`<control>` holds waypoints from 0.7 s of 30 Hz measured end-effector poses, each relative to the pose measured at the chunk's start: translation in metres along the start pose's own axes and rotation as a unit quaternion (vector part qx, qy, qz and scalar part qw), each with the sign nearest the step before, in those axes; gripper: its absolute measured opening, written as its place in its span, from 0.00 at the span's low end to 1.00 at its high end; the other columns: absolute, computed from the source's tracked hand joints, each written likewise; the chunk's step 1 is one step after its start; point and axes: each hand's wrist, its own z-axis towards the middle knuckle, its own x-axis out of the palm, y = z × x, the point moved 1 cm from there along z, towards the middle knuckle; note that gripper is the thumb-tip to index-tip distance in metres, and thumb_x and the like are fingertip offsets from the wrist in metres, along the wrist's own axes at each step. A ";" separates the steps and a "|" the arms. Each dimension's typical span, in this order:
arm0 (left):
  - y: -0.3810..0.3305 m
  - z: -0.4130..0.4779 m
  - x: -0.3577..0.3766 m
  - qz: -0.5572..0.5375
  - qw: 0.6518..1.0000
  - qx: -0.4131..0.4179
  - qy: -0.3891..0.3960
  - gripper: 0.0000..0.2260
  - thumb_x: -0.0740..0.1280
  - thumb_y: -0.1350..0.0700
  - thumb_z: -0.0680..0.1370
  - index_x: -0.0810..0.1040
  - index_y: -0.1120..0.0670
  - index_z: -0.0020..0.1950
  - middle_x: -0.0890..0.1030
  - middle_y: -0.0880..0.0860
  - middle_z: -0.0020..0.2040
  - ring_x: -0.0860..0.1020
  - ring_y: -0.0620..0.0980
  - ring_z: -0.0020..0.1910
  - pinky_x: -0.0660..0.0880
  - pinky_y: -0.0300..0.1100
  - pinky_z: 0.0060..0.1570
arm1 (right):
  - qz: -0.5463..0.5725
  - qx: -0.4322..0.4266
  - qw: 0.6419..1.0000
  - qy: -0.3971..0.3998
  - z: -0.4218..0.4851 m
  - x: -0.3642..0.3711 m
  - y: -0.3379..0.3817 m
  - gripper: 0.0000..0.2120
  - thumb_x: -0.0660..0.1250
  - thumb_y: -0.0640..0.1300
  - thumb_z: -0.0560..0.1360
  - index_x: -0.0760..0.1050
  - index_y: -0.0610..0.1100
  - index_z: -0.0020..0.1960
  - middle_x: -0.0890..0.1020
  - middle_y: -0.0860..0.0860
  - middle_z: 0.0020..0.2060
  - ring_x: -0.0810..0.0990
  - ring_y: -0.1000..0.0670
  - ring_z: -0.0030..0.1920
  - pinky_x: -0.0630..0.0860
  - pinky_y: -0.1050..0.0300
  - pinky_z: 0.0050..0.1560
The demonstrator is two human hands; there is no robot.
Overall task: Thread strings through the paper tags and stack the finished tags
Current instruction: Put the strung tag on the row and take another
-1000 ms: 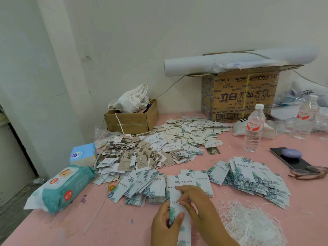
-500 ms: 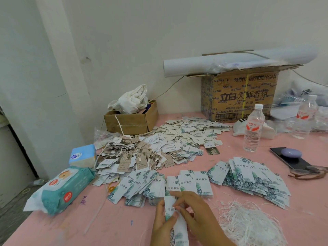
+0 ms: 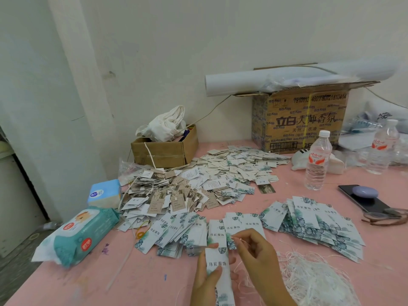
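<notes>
In the head view, at the table's [image 3: 132, 283] near edge, we are gripping a leaf-printed paper tag [image 3: 217, 263] in our left hand [image 3: 206, 281], thumb curled over it. Our right hand [image 3: 258, 259] is pinching a white string [image 3: 239, 239] just beside the tag's top, near the loose string pile [image 3: 313, 279].

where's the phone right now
In the head view the phone lies on the right of the table, between the nearer bottle and the glasses, a purple lump on it.
</notes>
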 end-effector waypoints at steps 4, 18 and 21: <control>0.003 0.000 0.000 0.011 1.000 0.003 0.006 0.18 0.58 0.72 0.79 0.72 0.55 0.64 0.85 0.64 0.48 0.84 0.57 0.38 0.80 0.42 0.36 | -0.045 -0.001 0.999 -0.009 -0.001 -0.001 0.003 0.09 0.71 0.42 0.74 0.79 0.56 0.39 0.62 0.55 0.23 0.59 0.56 0.27 0.57 0.66 0.28; 0.003 0.001 -0.001 0.054 0.997 0.042 0.025 0.19 0.57 0.73 0.79 0.73 0.55 0.63 0.84 0.66 0.48 0.81 0.62 0.39 0.79 0.44 0.34 | -0.136 -0.029 0.989 -0.043 -0.004 -0.004 0.014 0.09 0.75 0.47 0.69 0.82 0.62 0.39 0.77 0.64 0.37 0.72 0.65 0.33 0.65 0.74 0.32; 0.010 0.004 -0.002 0.069 0.996 0.052 -0.014 0.20 0.58 0.73 0.79 0.73 0.53 0.64 0.85 0.58 0.49 0.82 0.61 0.43 0.79 0.42 0.37 | -0.175 -0.023 0.984 -0.010 -0.005 -0.004 0.012 0.06 0.72 0.48 0.73 0.79 0.57 0.39 0.76 0.62 0.39 0.70 0.61 0.31 0.66 0.71 0.34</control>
